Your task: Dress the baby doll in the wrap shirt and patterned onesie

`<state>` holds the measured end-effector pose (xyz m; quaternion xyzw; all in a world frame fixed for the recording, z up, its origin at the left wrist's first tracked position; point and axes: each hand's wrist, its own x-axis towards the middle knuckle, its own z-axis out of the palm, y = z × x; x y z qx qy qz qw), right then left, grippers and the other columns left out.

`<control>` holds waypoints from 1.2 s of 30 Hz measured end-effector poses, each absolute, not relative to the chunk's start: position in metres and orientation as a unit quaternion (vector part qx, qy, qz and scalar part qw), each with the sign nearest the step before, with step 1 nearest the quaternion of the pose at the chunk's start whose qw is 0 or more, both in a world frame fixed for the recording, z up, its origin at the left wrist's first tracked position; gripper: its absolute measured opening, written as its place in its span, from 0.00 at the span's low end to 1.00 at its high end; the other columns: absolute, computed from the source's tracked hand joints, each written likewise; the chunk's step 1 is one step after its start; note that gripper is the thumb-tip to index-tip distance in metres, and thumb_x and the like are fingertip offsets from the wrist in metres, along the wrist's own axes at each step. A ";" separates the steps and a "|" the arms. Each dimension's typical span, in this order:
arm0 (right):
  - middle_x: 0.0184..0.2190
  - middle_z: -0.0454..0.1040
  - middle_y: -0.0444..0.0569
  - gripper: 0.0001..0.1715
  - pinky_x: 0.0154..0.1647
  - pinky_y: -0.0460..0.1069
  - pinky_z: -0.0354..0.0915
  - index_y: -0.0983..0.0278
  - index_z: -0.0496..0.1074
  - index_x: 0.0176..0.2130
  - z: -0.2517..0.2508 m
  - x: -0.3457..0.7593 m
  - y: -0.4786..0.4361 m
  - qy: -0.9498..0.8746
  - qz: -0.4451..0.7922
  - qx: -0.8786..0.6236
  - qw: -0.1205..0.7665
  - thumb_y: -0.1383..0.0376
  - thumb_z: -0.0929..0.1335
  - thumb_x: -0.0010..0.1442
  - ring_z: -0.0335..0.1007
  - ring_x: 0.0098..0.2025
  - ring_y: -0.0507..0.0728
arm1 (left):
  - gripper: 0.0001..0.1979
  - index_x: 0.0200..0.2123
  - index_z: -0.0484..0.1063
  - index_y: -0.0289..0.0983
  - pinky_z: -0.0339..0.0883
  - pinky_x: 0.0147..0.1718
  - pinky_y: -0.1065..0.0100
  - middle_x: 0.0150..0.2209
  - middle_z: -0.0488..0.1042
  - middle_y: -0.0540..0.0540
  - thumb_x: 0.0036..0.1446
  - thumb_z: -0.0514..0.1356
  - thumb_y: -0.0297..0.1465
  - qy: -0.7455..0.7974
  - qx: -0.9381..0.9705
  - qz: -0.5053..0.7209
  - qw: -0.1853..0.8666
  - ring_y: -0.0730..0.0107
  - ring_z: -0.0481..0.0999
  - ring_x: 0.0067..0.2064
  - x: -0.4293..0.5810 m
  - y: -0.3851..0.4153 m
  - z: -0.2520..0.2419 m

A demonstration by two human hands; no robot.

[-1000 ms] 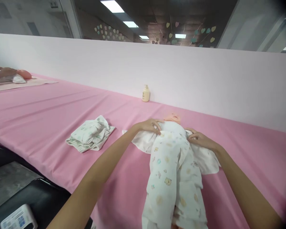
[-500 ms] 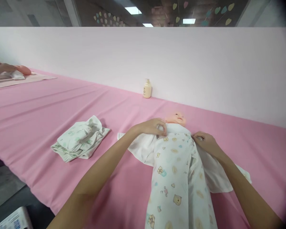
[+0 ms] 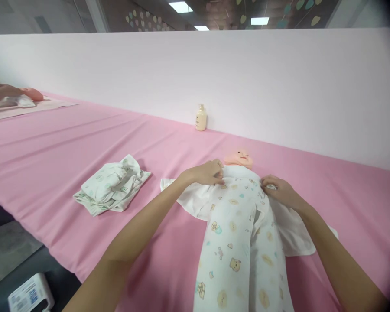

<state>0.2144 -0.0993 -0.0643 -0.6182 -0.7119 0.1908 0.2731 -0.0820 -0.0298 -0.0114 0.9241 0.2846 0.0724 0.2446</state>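
A doll (image 3: 239, 158) lies on its back with its head toward the wall, wearing a white top (image 3: 195, 200) with wide sleeves spread to both sides. Over its body stretch long white baby trousers (image 3: 227, 234) printed with bears, reaching down past the bottom of the view. My left hand (image 3: 209, 172) is closed at the trousers' upper left edge by the chest. On the opposite side, my right hand (image 3: 277, 189) pinches the upper right corner of the trousers. Both hands' fingertips are partly hidden in the cloth.
A pink sheet (image 3: 169, 151) covers the table. Folded printed baby clothes (image 3: 112, 184) lie left of my arm. A cream pump bottle (image 3: 200, 118) stands against the white wall (image 3: 117, 69). At far left, another person's hand (image 3: 4, 92) touches a second doll (image 3: 32, 93). A white box (image 3: 30, 294) sits lower left.
The trousers' top edge has shifted slightly up the chest and looks more puckered. The fingers of my left hand have curled in more. My view has tilted slightly.
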 end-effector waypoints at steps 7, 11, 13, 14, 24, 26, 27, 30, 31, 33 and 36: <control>0.31 0.74 0.49 0.18 0.38 0.53 0.59 0.62 0.68 0.28 -0.084 0.196 -0.096 -0.632 0.019 -0.704 0.323 0.52 0.60 0.55 0.67 0.35 0.59 | 0.10 0.31 0.67 0.34 0.61 0.39 0.64 0.36 0.70 0.42 0.59 0.51 0.34 0.384 0.897 0.174 0.133 0.64 0.69 0.37 -0.075 -0.011 -0.034; 0.35 0.74 0.50 0.19 0.41 0.52 0.60 0.63 0.70 0.30 -0.082 0.199 -0.097 -0.622 0.030 -0.693 0.365 0.51 0.61 0.55 0.68 0.38 0.59 | 0.12 0.32 0.69 0.35 0.63 0.37 0.68 0.38 0.71 0.44 0.52 0.59 0.39 0.406 0.861 0.231 0.203 0.66 0.70 0.37 -0.083 -0.002 -0.037; 0.41 0.74 0.51 0.21 0.42 0.52 0.62 0.63 0.71 0.38 -0.075 0.209 -0.098 -0.610 0.089 -0.696 0.368 0.50 0.65 0.52 0.69 0.42 0.59 | 0.19 0.39 0.70 0.38 0.63 0.34 0.68 0.43 0.70 0.45 0.46 0.63 0.42 0.424 0.850 0.214 0.228 0.64 0.70 0.40 -0.093 -0.002 -0.033; 0.43 0.73 0.51 0.25 0.41 0.52 0.63 0.63 0.71 0.42 -0.070 0.216 -0.099 -0.599 0.117 -0.706 0.358 0.50 0.68 0.49 0.69 0.42 0.60 | 0.21 0.42 0.69 0.39 0.62 0.33 0.68 0.44 0.70 0.45 0.45 0.63 0.43 0.435 0.848 0.193 0.233 0.64 0.70 0.40 -0.098 -0.002 -0.029; 0.29 0.74 0.49 0.16 0.27 0.50 0.61 0.62 0.73 0.32 -0.030 0.226 -0.113 -0.573 0.100 -0.759 0.292 0.55 0.69 0.45 0.70 0.30 0.59 | 0.15 0.42 0.70 0.37 0.63 0.31 0.73 0.38 0.68 0.47 0.47 0.60 0.29 0.408 0.795 0.318 0.317 0.73 0.69 0.35 -0.097 -0.006 -0.006; 0.33 0.76 0.52 0.18 0.28 0.51 0.64 0.63 0.73 0.35 -0.023 0.222 -0.115 -0.530 0.172 -0.761 0.332 0.55 0.70 0.44 0.72 0.33 0.61 | 0.16 0.42 0.70 0.37 0.62 0.30 0.73 0.37 0.68 0.48 0.47 0.59 0.27 0.395 0.796 0.338 0.310 0.74 0.68 0.33 -0.094 -0.013 0.001; 0.35 0.76 0.53 0.19 0.28 0.51 0.65 0.63 0.73 0.36 -0.020 0.221 -0.117 -0.509 0.199 -0.761 0.349 0.55 0.70 0.44 0.72 0.33 0.61 | 0.16 0.43 0.70 0.38 0.62 0.30 0.74 0.37 0.68 0.48 0.48 0.58 0.27 0.392 0.798 0.341 0.306 0.75 0.68 0.32 -0.095 -0.016 0.005; 0.38 0.74 0.54 0.22 0.27 0.51 0.65 0.61 0.72 0.42 -0.014 0.224 -0.122 -0.502 0.192 -0.764 0.357 0.54 0.70 0.47 0.72 0.33 0.60 | 0.19 0.46 0.69 0.40 0.63 0.28 0.73 0.41 0.70 0.46 0.48 0.59 0.31 0.404 0.808 0.315 0.290 0.73 0.70 0.33 -0.103 -0.016 0.009; 0.37 0.74 0.53 0.23 0.27 0.51 0.65 0.61 0.71 0.43 -0.013 0.225 -0.123 -0.514 0.163 -0.769 0.344 0.55 0.69 0.47 0.72 0.32 0.60 | 0.19 0.45 0.69 0.40 0.63 0.28 0.72 0.41 0.70 0.46 0.47 0.61 0.33 0.421 0.814 0.284 0.282 0.71 0.70 0.33 -0.108 -0.013 0.008; 0.33 0.74 0.52 0.23 0.29 0.52 0.64 0.61 0.70 0.45 -0.015 0.229 -0.124 -0.543 0.104 -0.778 0.298 0.56 0.68 0.49 0.71 0.32 0.60 | 0.16 0.37 0.73 0.37 0.62 0.27 0.69 0.33 0.72 0.45 0.44 0.64 0.37 0.473 0.819 0.188 0.264 0.68 0.70 0.30 -0.119 -0.004 0.003; 0.30 0.74 0.51 0.19 0.33 0.54 0.63 0.61 0.70 0.44 -0.019 0.229 -0.122 -0.570 0.061 -0.786 0.232 0.61 0.65 0.52 0.70 0.34 0.62 | 0.15 0.21 0.71 0.35 0.60 0.24 0.66 0.20 0.67 0.45 0.45 0.64 0.41 0.535 0.785 0.101 0.294 0.66 0.69 0.24 -0.125 0.007 -0.003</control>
